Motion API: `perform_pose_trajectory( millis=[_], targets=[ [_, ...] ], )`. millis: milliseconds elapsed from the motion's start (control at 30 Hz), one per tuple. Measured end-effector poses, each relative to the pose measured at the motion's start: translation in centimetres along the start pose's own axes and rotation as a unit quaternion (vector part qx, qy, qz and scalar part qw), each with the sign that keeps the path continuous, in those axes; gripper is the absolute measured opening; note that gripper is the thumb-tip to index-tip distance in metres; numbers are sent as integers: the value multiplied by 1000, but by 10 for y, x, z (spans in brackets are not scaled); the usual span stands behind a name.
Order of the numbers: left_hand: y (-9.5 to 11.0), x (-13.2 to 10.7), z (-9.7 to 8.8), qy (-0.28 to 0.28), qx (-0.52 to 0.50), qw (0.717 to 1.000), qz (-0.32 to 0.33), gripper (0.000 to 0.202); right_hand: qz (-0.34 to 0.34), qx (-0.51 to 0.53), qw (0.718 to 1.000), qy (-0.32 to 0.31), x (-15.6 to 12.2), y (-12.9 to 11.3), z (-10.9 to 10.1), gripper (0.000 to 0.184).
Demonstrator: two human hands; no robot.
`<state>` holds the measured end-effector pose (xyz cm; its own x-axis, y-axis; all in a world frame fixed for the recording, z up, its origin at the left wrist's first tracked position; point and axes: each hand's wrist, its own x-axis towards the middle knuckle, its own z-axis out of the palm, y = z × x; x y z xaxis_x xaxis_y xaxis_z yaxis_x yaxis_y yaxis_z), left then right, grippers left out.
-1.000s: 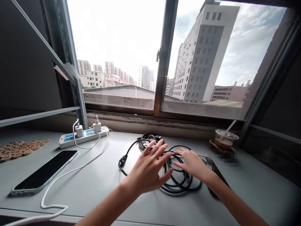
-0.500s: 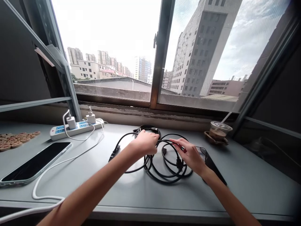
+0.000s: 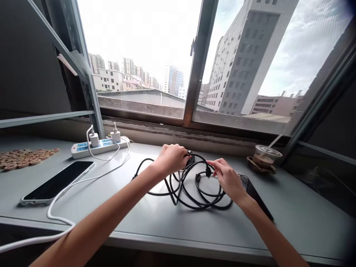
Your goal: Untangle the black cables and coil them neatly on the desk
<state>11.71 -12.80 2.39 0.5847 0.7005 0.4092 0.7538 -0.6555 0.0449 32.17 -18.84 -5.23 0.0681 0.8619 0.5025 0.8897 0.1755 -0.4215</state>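
Observation:
A tangle of black cable lies in loose loops on the grey table below the window. My left hand is closed round a bunch of its strands at the far side and holds them a little above the table. My right hand pinches another strand of the same cable near a black plug. Both forearms reach in from the near edge.
A dark phone lies partly under my right wrist. An iced drink cup with a straw stands at the right. At the left are a white power strip with chargers, a second phone on a white cord, and wooden discs.
My left hand went from spread open over the cable to closed round its strands and has lifted them. My right hand closed into a pinch on a strand near the plug.

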Motion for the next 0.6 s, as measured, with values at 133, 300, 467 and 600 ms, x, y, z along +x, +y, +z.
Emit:
perform_pose_trajectory(
  millis=[133,300,467,600],
  targets=[
    [-15,-13,-11,116,-23,989,-90,44,12,-22,997,-74,0,16,8,42],
    [-40,-31,-11,209,-99,953,-198,46,-3,-64,995,-74,-2,24,7,47],
    [-52,-38,-6,154,-183,952,-193,36,-3,-65,996,-65,5,14,2,37],
    [-51,-38,4,63,-282,934,-209,42,-53,-47,997,-33,-2,-23,-2,33]
  ],
)
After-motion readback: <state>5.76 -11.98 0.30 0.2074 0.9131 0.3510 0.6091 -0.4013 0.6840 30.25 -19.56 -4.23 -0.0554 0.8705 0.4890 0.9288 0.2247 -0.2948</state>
